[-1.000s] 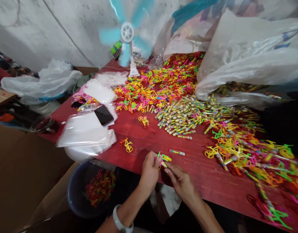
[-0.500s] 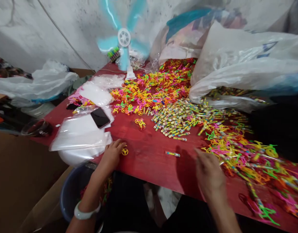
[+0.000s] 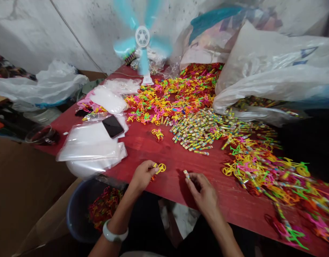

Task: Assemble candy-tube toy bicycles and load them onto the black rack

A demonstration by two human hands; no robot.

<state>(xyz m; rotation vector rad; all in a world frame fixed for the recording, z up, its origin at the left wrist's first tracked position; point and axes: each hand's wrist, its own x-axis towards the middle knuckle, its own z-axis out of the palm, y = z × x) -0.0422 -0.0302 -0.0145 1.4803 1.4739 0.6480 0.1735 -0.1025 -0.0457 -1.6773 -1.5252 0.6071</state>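
Observation:
My left hand pinches a small yellow plastic toy bicycle just over the red table's front part; its spoked wheel sticks out past the fingertips. Something orange-red shows below those fingers, partly hidden. To the right, my right hand grips a candy tube between thumb and fingers, one end pointing up and left. The two hands are apart. Beyond them lies another yellow toy bicycle with red parts. Farther back is a heap of candy tubes with printed wrapping.
Tubes with bright toys spread along the right. Loose toys cover the back, near a spinning fan and large sacks. Plastic bags and a phone lie left. Below stands a tub containing toys.
My left hand has moved right with the yellow toy bicycle. My right hand has come left and picked up the candy tube that lay alone on the table.

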